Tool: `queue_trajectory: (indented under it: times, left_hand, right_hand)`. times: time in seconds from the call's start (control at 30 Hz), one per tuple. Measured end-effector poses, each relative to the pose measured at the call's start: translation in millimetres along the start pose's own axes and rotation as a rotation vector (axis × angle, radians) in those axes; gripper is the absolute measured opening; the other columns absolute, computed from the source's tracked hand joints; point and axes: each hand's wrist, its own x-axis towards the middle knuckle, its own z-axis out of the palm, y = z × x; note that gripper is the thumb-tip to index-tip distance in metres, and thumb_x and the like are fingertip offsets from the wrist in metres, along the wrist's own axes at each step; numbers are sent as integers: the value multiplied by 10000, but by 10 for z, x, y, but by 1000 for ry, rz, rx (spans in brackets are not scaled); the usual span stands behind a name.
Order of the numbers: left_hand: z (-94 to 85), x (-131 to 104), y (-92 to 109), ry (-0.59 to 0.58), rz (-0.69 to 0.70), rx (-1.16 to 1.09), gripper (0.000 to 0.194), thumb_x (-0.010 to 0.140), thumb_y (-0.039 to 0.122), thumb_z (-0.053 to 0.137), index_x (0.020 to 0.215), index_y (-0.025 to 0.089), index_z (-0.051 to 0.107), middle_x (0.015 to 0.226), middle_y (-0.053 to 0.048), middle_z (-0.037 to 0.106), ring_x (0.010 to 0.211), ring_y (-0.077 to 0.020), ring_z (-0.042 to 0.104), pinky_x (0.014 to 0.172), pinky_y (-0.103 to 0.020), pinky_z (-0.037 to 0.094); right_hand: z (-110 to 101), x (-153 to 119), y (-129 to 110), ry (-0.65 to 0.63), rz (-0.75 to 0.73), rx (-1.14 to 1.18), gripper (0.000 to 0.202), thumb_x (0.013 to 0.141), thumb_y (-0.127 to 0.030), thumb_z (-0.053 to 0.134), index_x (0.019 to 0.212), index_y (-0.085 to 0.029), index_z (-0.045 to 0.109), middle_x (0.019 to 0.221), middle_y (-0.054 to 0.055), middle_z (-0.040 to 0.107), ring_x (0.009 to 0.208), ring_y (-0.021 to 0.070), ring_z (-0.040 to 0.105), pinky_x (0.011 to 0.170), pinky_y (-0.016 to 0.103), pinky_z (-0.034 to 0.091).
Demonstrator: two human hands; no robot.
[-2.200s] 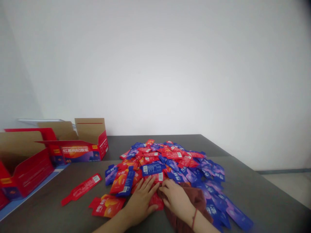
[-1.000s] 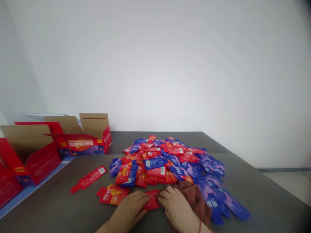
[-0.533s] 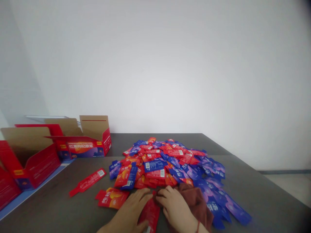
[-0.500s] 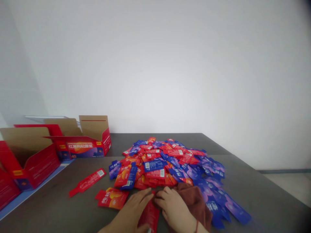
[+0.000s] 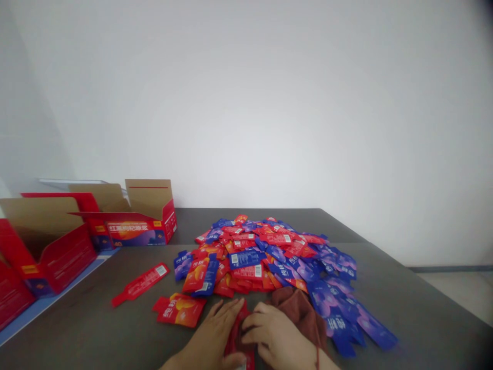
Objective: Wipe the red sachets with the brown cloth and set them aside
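At the near edge of the table a red sachet (image 5: 235,329) lies lengthwise, partly covered by both hands. My left hand (image 5: 211,336) holds it along its left side, fingers stretched forward and thumb across its near end. Curled fingers of my right hand (image 5: 273,334) press a brown cloth (image 5: 296,311) against the sachet's right side. Most of the cloth bunches out behind and right of that hand. Left of my hands is a red-orange sachet (image 5: 181,309) with fruit printed on it; another red sachet (image 5: 141,284) lies farther left, its back side up.
Beyond my hands spreads a heap of red and blue sachets (image 5: 246,258). Blue sachets (image 5: 339,313) fan out at the right. Open red cartons (image 5: 69,259) stand along the left, with another carton (image 5: 134,231) behind. A wall (image 5: 246,103) rises past the dark table (image 5: 404,303).
My right hand has shifted slightly left over the red sachet, drawing the cloth along. My left hand stays on the sachet. The whole view has tilted a little.
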Motion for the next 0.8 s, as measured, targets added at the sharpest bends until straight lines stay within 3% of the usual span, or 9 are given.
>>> queue_trajectory:
  times: [0.17, 0.27, 0.43, 0.57, 0.67, 0.8]
  left_hand:
    - [28, -49, 12, -9, -6, -16, 1195, 691, 609, 791, 1564, 210, 79, 1581, -174, 282, 1442, -353, 283, 1185, -543, 241]
    - [100, -49, 15, 68, 31, -4, 1214, 659, 676, 778, 1563, 209, 116, 1546, -190, 351, 1412, -374, 335, 1168, -574, 255]
    - [182, -11, 19, 108, -71, 48, 1206, 564, 534, 883, 1527, 157, 262, 1509, -204, 409, 1379, -373, 391, 1166, -567, 270]
    - [179, 5, 2, 61, -86, 57, 1217, 527, 562, 894, 1514, 162, 304, 1522, -199, 390, 1383, -383, 383, 1158, -564, 288]
    - [154, 16, 12, 29, -76, 71, 1197, 546, 538, 889, 1521, 188, 291, 1541, -189, 361, 1400, -383, 358, 1156, -573, 286]
    - [41, 49, 100, -12, -94, 91, 1098, 612, 514, 838, 1506, 133, 328, 1541, -200, 352, 1412, -373, 341, 1167, -530, 293]
  right_hand:
    - [4, 91, -1, 33, 164, -121, 359, 888, -142, 494, 1169, -281, 669, 1159, -14, 679, 1069, 200, 497, 928, 346, 385]
    - [-6, 105, -53, -9, 21, -47, 363, 884, -157, 515, 1170, -316, 671, 1196, -49, 672, 1073, 192, 498, 941, 335, 380]
    - [-10, 28, -72, -87, -184, 29, 345, 891, -178, 496, 1130, -325, 697, 1192, -48, 680, 1098, 182, 505, 968, 329, 378]
    - [17, -33, 1, -28, -49, 37, 296, 864, -149, 527, 1030, -290, 728, 1153, -48, 688, 1048, 174, 521, 946, 316, 387]
    - [33, -24, 4, 45, 114, -6, 369, 858, -128, 519, 1119, -316, 701, 1174, -46, 676, 1068, 189, 502, 945, 335, 383]
    - [24, 34, -40, 15, 24, 27, 397, 855, -134, 522, 1153, -336, 691, 1196, -51, 667, 1060, 191, 502, 950, 332, 383]
